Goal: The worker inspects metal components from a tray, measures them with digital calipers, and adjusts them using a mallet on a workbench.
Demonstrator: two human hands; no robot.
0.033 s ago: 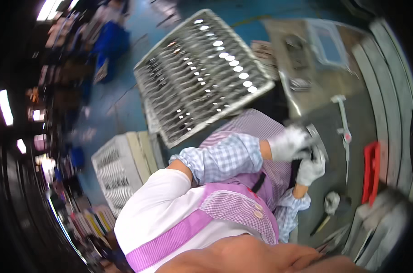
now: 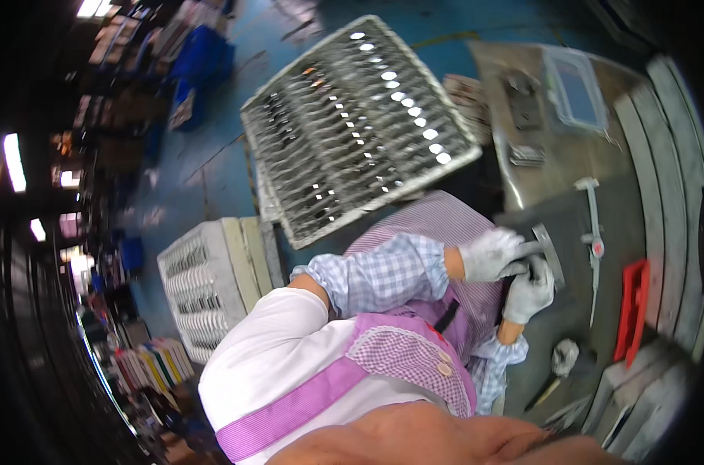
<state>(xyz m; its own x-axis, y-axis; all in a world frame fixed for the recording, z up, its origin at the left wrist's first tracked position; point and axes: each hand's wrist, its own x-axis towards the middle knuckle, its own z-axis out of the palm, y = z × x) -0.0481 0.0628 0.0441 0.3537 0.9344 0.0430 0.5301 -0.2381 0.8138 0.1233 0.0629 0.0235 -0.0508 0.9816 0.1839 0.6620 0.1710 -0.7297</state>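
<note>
My left hand [image 2: 491,254], in a white glove, reaches in from the left with its fingers closed on a smooth grey metal piece [image 2: 528,249]. Just below and to the right, my gloved right hand [image 2: 530,291] is closed at a thin, flat metal strip [image 2: 550,252], with its fingertips pinched together near the grey piece. Whether the strip and the grey piece are one part I cannot make out. Both hands are close together at the near edge of a dark mat [image 2: 573,232] on the bench.
A large white-rimmed tray [image 2: 464,159] with rows of shiny metal parts stands to the left. Lower left is a stack of pale trays [image 2: 232,267]. On the bench lie a caliper [image 2: 596,246], a red holder [image 2: 633,306], a round-headed tool [image 2: 562,360] and a clear plastic box [image 2: 600,116].
The view has shifted slightly, so the tray and bench things sit a little farther right. My left hand, blurred before, now shows sharply. Both hands keep their closed grip.
</note>
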